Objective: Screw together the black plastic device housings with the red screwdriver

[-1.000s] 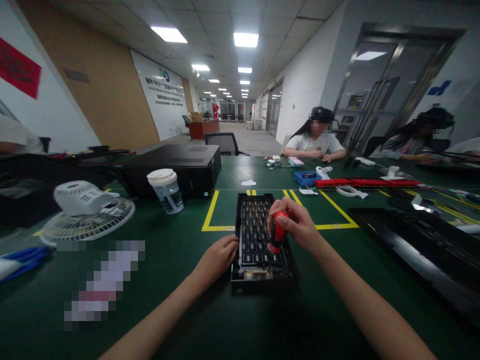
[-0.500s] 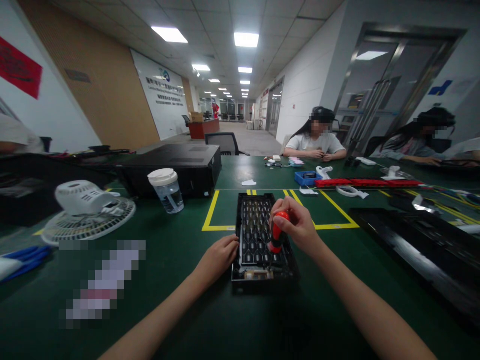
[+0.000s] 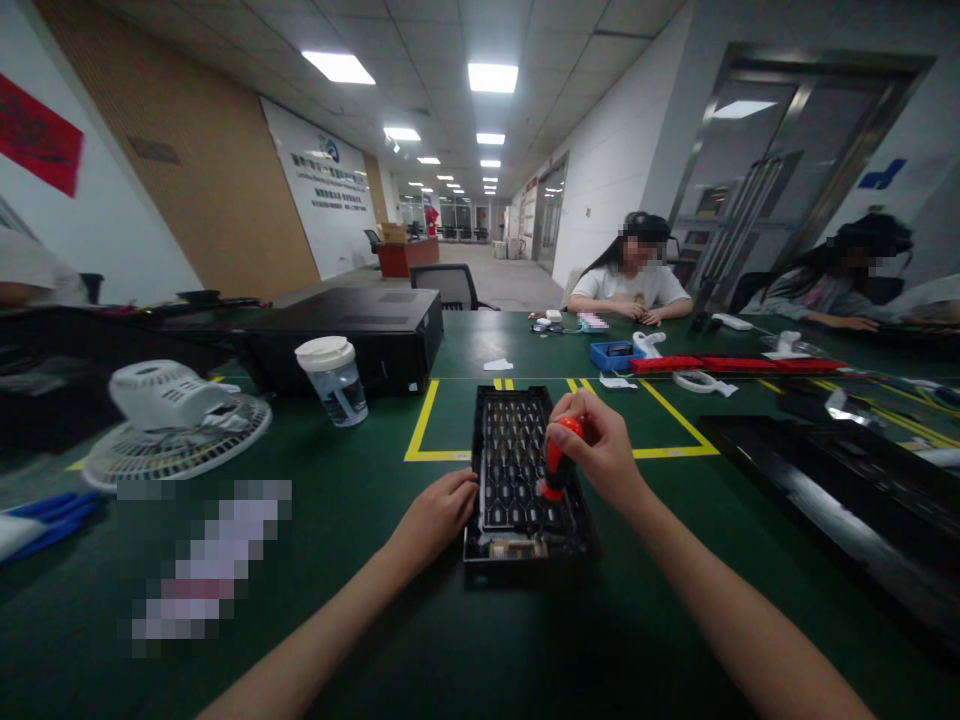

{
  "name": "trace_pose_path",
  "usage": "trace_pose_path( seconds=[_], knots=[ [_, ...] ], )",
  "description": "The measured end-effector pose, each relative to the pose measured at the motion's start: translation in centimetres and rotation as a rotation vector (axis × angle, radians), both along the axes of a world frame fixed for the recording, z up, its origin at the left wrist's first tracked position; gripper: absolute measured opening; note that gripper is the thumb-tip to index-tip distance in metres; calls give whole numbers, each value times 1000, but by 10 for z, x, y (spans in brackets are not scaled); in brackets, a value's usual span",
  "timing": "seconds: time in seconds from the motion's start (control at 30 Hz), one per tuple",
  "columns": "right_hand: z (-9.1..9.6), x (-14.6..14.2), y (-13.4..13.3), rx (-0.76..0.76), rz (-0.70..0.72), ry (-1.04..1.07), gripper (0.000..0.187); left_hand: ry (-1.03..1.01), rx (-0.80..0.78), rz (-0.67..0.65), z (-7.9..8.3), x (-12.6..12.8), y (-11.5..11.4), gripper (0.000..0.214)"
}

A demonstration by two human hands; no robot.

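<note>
A black perforated panel (image 3: 510, 455) lies flat on the green table in front of me. My right hand (image 3: 598, 446) is closed round the red handle of a screwdriver (image 3: 556, 467), which stands nearly upright with its tip down on the panel's near right part. My left hand (image 3: 437, 515) rests with curled fingers against the panel's left edge, steadying it.
A black computer case (image 3: 352, 335) and a lidded plastic cup (image 3: 333, 379) stand at the back left, a white fan (image 3: 174, 420) further left. A long black panel (image 3: 840, 500) lies at right. Yellow tape lines (image 3: 420, 425) mark the table. Two people sit across the table.
My right hand has shifted slightly on the screwdriver handle, as if turning it. The left hand and panel have stayed put.
</note>
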State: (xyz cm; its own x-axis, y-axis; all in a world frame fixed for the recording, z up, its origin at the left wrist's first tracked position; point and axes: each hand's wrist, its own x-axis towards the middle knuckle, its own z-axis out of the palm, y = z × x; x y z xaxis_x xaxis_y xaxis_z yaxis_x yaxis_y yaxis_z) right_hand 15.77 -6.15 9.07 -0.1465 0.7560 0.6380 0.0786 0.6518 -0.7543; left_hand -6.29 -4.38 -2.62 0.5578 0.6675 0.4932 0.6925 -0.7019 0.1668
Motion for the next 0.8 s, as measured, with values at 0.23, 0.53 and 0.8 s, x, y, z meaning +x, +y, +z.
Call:
trace_pose_path(
  seconds=[0.23, 0.53, 0.8],
  knots=[
    [0, 0, 0, -1, -91, 10, 26, 3, 24, -1, 0, 0, -1, 18],
    [-2, -6, -5, 22, -228, 70, 25, 16, 15, 6, 1, 0, 0, 18],
    [-5, -15, -13, 53, -338, 111, 28, 36, 0, 17, -2, -1, 1, 18]
  ],
)
